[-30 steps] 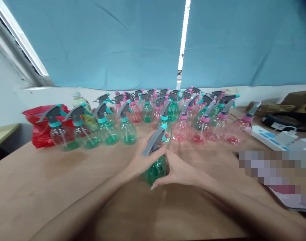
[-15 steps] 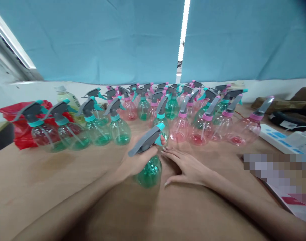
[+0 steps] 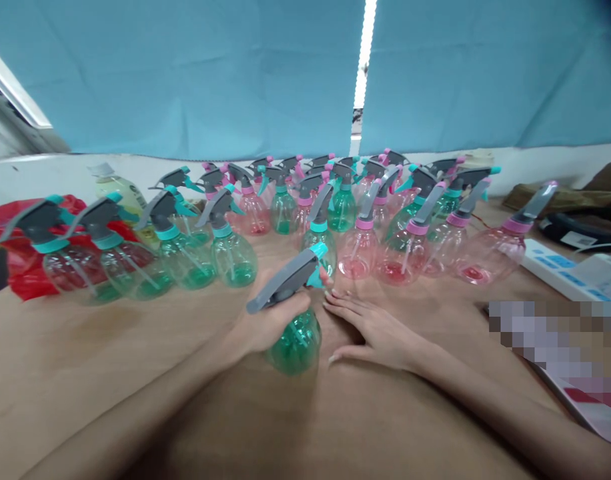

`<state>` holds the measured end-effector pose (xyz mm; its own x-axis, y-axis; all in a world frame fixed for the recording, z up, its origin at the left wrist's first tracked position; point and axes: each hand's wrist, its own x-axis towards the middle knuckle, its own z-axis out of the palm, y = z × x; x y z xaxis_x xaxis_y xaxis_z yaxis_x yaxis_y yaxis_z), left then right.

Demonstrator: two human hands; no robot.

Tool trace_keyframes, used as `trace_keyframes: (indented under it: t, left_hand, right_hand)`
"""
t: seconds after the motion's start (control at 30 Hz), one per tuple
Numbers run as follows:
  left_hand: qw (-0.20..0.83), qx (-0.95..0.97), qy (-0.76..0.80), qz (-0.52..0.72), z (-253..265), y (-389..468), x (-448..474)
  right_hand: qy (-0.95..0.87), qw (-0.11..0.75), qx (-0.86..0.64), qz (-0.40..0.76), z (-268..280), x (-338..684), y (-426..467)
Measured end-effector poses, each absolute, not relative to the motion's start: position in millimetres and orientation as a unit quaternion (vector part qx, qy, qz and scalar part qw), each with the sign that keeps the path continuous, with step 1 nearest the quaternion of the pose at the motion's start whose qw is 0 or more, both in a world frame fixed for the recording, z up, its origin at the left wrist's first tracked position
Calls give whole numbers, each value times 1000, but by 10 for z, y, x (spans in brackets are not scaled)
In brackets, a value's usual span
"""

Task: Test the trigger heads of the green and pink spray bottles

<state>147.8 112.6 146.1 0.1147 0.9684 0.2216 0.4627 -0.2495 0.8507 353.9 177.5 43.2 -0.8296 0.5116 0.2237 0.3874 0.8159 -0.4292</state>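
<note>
A clear green spray bottle [image 3: 296,347] with a grey and turquoise trigger head stands on the wooden table [image 3: 385,427] in front of me. My left hand [image 3: 273,317] is wrapped round its neck, with a finger up by the turquoise trigger. Just right of that bottle, my right hand [image 3: 365,327] lies flat on the tabletop, fingers stretched out and holding nothing. Behind both hands stand several more spray bottles: green ones such as the green bottle [image 3: 235,263] to the left, and pink ones such as the pink bottle [image 3: 400,260] to the right.
A red plastic bag [image 3: 23,267] and a pale yellow bottle [image 3: 118,193] stand at the left. On the right lie a white power strip [image 3: 560,267], a black coiled item [image 3: 580,230] and a flat pixelated object [image 3: 560,353]. A blue curtain [image 3: 210,80] hangs behind.
The camera view has shifted slightly, so the bottles at the left look nearer and larger. My left hand keeps its hold on the green spray bottle; my right hand stays flat.
</note>
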Motion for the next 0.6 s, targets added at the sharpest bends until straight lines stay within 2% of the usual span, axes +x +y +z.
trace_keyframes:
  t: [0.6]
  left_hand:
    - [354,658,475,465,1462,1134,1518]
  right_hand:
    - [-932,172,-245,204,450,3577,1786]
